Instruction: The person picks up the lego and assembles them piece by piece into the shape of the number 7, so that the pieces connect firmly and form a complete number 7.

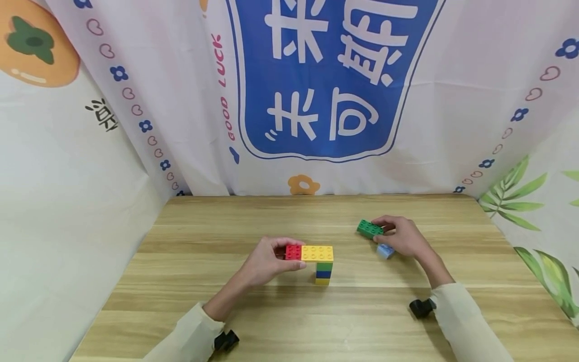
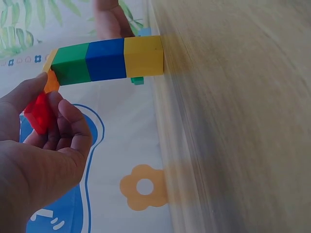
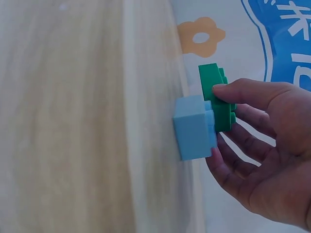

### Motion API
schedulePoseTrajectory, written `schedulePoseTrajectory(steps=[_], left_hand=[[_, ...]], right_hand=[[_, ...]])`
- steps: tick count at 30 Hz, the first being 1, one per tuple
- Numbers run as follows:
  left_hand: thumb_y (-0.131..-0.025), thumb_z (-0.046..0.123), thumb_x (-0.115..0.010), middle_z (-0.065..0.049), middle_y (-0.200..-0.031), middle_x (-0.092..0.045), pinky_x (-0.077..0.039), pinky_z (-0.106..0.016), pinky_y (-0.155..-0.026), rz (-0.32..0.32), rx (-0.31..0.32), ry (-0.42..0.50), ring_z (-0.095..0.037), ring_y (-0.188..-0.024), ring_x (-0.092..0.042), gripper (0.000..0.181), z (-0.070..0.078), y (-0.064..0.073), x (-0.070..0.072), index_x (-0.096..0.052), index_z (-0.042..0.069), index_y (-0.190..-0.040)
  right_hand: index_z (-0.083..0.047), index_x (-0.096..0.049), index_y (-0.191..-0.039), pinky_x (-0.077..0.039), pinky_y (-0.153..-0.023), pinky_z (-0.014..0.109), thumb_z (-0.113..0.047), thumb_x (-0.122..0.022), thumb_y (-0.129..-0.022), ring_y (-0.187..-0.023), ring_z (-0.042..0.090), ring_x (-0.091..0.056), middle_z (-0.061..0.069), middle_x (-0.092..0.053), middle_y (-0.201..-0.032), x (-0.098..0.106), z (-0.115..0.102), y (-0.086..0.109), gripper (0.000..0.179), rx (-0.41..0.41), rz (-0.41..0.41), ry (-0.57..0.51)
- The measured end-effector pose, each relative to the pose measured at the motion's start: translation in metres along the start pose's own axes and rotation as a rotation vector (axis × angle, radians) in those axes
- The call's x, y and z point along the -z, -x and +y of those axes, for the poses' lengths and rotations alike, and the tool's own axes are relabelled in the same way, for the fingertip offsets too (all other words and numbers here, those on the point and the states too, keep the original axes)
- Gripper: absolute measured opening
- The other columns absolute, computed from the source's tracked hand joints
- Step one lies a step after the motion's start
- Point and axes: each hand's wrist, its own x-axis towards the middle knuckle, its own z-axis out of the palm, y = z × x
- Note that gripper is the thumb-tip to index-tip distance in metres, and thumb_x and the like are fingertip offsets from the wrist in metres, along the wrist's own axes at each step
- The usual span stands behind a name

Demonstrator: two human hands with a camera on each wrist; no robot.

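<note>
A small tower of toy building bricks stands on the table: a yellow brick point(image 2: 144, 57) at the bottom, then a blue brick point(image 1: 323, 274) and a green brick point(image 2: 71, 64). A long yellow brick point(image 1: 317, 253) lies across its top and juts out leftward. Thumb and fingers of my left hand point(image 1: 264, 261) hold a red brick point(image 1: 293, 252) at that jutting end; whether the two are joined I cannot tell. Farther right, my right hand point(image 1: 404, 237) pinches a long green brick point(image 3: 212, 82) by its end. Close beside it is a light blue brick point(image 3: 193, 128) on the table.
The wood-grain table point(image 1: 190, 301) ends at the back against a printed cloth point(image 1: 429, 141). Black devices point(image 1: 421, 307) are worn at both wrists, below the light sleeves point(image 1: 468, 322).
</note>
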Motion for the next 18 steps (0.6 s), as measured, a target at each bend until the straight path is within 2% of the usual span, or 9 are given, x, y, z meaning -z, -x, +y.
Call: schedulePoseTrajectory(steps=[5, 10, 18], left_hand=[[-0.088, 0.019, -0.091, -0.009, -0.104, -0.079, -0.056, -0.023, -0.069, -0.002, 0.004, -0.004, -0.018, -0.083, -0.067, 0.039, -0.001, -0.001, -0.001, -0.079, 0.007, -0.123], [-0.088, 0.02, -0.091, -0.01, -0.105, -0.078, -0.056, -0.023, -0.069, 0.004, 0.008, -0.003, -0.018, -0.083, -0.067, 0.04, -0.001, -0.002, -0.002, -0.079, 0.007, -0.124], [-0.088, 0.018, -0.09, -0.01, -0.105, -0.079, -0.056, -0.022, -0.068, 0.002, 0.011, 0.004, -0.018, -0.083, -0.067, 0.039, -0.001, -0.004, -0.002, -0.079, 0.007, -0.124]], right_hand=[[-0.007, -0.07, -0.137, -0.063, -0.092, 0.05, -0.016, -0.079, -0.097, -0.119, 0.041, -0.07, 0.021, -0.073, -0.133, 0.005, -0.005, 0.005, 0.043, -0.002, 0.007, -0.016], [-0.006, -0.07, -0.137, -0.065, -0.089, 0.046, -0.018, -0.08, -0.096, -0.114, 0.039, -0.073, 0.022, -0.073, -0.13, 0.011, -0.013, 0.007, 0.044, 0.035, 0.019, -0.047], [-0.005, -0.072, -0.135, -0.064, -0.086, 0.028, -0.016, -0.081, -0.096, -0.111, 0.032, -0.073, 0.018, -0.075, -0.126, 0.015, -0.034, 0.011, 0.042, 0.101, 0.023, -0.09]])
